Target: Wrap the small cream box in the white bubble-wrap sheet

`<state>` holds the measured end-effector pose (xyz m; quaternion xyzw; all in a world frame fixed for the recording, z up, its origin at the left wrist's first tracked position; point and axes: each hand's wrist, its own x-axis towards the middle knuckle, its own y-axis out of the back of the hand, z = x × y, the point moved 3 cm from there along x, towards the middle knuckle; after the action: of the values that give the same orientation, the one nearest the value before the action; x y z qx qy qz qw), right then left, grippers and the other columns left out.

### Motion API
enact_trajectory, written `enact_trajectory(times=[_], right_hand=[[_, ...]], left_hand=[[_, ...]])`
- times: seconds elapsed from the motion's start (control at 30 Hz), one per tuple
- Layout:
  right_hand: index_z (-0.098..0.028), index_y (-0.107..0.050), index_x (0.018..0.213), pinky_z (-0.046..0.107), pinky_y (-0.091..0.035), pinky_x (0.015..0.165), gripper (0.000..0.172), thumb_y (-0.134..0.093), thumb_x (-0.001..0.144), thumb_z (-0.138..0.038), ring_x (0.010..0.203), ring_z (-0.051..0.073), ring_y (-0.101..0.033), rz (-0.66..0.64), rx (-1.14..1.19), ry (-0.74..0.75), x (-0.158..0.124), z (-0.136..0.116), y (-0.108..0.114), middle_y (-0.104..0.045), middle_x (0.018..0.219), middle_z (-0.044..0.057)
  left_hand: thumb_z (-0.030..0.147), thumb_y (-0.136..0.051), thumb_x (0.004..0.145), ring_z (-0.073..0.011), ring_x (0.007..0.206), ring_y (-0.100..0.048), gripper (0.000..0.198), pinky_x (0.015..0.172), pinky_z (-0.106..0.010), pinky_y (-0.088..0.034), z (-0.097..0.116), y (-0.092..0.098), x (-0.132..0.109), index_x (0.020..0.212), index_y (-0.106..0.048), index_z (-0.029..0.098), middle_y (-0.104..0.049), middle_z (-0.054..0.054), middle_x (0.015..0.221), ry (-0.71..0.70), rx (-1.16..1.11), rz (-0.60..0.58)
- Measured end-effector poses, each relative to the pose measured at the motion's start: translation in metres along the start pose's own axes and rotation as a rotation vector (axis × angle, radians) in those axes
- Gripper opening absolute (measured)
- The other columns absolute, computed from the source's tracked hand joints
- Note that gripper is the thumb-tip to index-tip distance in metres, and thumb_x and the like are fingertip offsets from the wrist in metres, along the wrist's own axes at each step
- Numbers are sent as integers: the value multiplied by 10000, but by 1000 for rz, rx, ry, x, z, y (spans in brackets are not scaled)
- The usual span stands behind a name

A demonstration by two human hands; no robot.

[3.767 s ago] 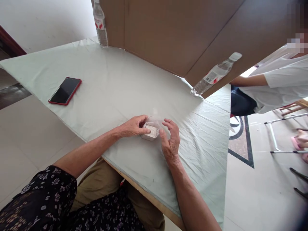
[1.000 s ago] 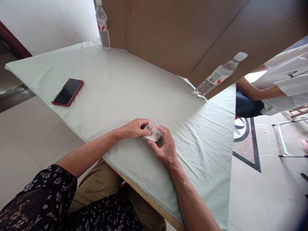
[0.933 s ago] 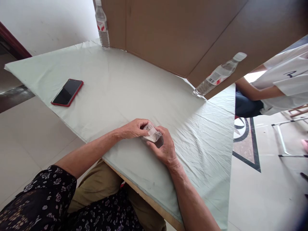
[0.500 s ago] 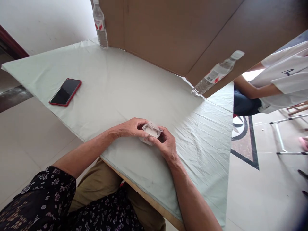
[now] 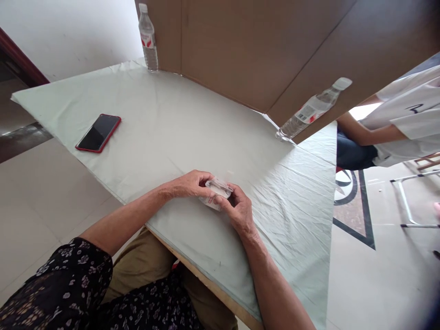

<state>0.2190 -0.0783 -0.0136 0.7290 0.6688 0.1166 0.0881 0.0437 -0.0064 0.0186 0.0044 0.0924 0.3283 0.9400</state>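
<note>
A small, whitish, translucent packet [image 5: 219,188] is held between both hands, low over the cloth near the table's front edge. My left hand [image 5: 193,184] grips its left side, with the thumb along the near face. From the right, my right hand [image 5: 238,207] closes on the same packet, thumb on the near side and fingers curled behind it. The packet's top looks folded or partly open, and its contents are too small to make out. Parts of its sides are hidden by my fingers.
A red-edged phone [image 5: 98,133] lies on the pale green cloth [image 5: 178,119]. Two water bottles, one left [image 5: 148,41] and one right [image 5: 312,110], stand by a brown cardboard panel [image 5: 233,50]. Beyond the panel at the right sits a person in a white shirt [image 5: 409,119].
The whole view has shifted slightly, so the scene sits a little lower and further right. Both hands keep hold of the packet, whose top edge looks slightly more tilted.
</note>
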Motion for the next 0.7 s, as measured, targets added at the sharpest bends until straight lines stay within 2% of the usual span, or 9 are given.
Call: enact_trajectory(times=[0.23,0.43,0.7], right_hand=[[-198,-588,1306,388,-543,815,691,-754,757,-582,865,222,-654,61,3,24,2,9,1,-716,1017,78],[-194,-476,1436,419,-540,933,799,-746,779,-560,1018,246,-684,62,42,37,2,8,-2,-704,1173,115],[-174,-483,1434,419,-549,924,802,-749,780,-555,1002,247,-696,61,45,30,1,7,-2,-717,1174,125]], left_hand=[[294,-677,772,-163,867,-621,379,740,-255,-443,0,-1,2,1123,-655,154,-680,-37,977,-3,-43,46],[281,-681,792,-166,923,-622,445,781,-258,-454,0,-1,2,1217,-627,164,-678,-48,1054,-33,-90,2],[295,-695,793,-160,870,-617,423,743,-252,-443,2,0,1,1194,-645,170,-680,-36,989,-8,-70,3]])
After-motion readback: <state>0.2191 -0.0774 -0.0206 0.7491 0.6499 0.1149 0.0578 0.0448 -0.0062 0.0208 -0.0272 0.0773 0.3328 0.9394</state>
